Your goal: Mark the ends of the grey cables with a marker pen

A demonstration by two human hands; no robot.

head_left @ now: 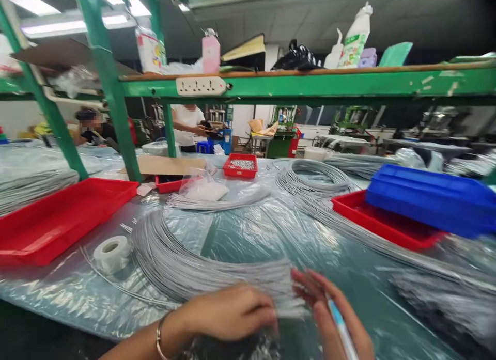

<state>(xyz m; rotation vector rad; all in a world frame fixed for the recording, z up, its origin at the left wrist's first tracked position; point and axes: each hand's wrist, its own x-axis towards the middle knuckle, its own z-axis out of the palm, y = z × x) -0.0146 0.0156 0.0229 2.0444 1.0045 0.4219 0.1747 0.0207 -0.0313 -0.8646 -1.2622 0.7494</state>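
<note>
A wide, curved bundle of thin grey cables lies on the plastic-covered table. Near its right end, my left hand, with a bracelet at the wrist, has its fingers curled over the cables and closed on them. My right hand is just beyond the cable ends, its fingertips close to them and blurred by motion. Between its thumb and fingers sits a slim white and blue pen-like tool. Crumpled clear plastic shows below my left hand.
A roll of clear tape and a red tray are at left. A small red bin holds small parts. More coiled cables lie behind; a blue bin rests on a red tray. A green shelf spans above. Two people are beyond.
</note>
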